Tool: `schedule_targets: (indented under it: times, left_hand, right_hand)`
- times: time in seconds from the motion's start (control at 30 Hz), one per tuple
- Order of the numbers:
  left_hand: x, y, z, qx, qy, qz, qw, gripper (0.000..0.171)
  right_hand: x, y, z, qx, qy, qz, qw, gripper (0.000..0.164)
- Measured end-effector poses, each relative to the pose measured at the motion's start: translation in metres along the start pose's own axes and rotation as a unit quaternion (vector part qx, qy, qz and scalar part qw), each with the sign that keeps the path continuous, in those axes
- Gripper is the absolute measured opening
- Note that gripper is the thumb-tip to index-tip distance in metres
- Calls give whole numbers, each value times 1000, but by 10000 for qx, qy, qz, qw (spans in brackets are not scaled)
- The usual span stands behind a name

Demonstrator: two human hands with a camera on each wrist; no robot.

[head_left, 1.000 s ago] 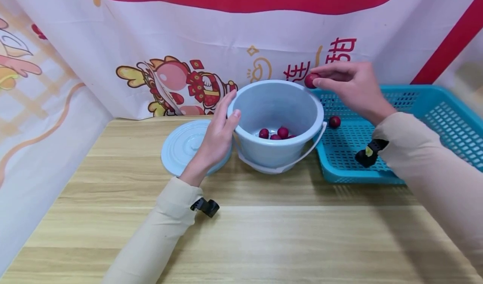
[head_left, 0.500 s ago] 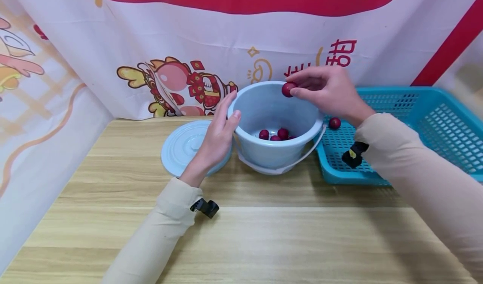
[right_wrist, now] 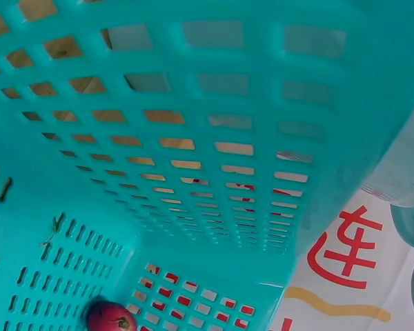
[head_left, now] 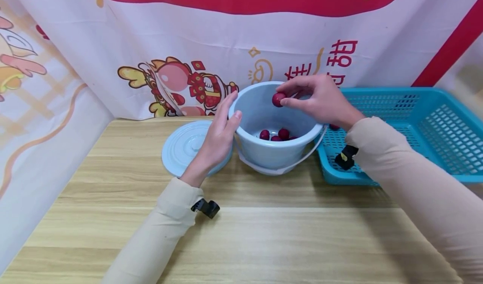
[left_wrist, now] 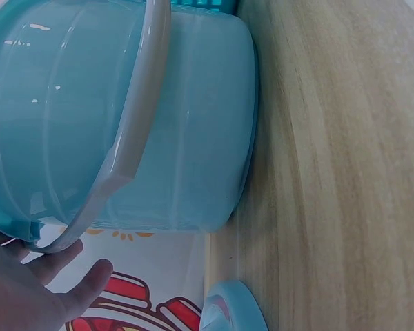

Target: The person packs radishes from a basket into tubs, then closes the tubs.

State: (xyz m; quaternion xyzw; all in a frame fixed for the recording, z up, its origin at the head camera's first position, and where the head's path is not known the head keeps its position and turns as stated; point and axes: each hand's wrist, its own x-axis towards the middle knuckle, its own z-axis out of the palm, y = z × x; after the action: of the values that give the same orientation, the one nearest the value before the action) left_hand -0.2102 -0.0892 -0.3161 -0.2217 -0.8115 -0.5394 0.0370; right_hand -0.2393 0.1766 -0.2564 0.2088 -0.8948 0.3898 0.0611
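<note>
My right hand (head_left: 320,101) pinches a small round red radish (head_left: 279,99) between thumb and fingertips, over the mouth of a light blue bucket (head_left: 269,154). Several more radishes (head_left: 284,134) lie at the bucket's bottom. My left hand (head_left: 216,139) rests against the left side of the bucket's rim, its fingers fairly straight. In the left wrist view, the bucket's pale handle (left_wrist: 134,131) hangs down along its wall, close to the left hand's fingers. One radish (right_wrist: 110,316) lies in the turquoise basket (right_wrist: 193,96); in the head view my right hand partly hides it.
A round light blue lid (head_left: 181,147) lies on the wooden table (head_left: 241,238), left of the bucket and partly behind my left arm. The perforated basket stands right against the bucket. A printed white cloth (head_left: 211,36) hangs behind.
My right hand has carried the pinched radish leftward and slightly down, from above the basket's left edge to over the bucket's opening. The left hand and bucket have stayed put.
</note>
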Motion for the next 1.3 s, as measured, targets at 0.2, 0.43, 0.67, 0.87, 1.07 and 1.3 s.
schedule_targets:
  times: [0.2, 0.43, 0.67, 0.87, 1.07, 1.3]
  left_hand:
    - [-1, -4, 1, 54, 78, 82, 9999, 59]
    - [-1, -5, 2, 4, 121, 116, 9999, 59]
    - [-2, -6, 3, -10, 106, 107, 9999, 59]
    - [-1, -6, 2, -4, 95, 135, 9999, 57]
    - [-2, 7, -1, -79, 45, 33, 10000, 59]
    - [-11, 32, -2, -83, -32, -68, 9999, 58]
  right_hand:
    - [1, 2, 2, -48, -300, -61, 9995, 39]
    - [2, 6, 5, -130, -374, -195, 9990, 38]
    - [1, 7, 6, -240, -402, -175, 9988, 38]
    - [1, 6, 6, -343, -449, -232, 9981, 37]
    - [3, 5, 5, -425, -534, -280, 9973, 35]
    - [3, 6, 4, -431, -590, -214, 9971, 36]
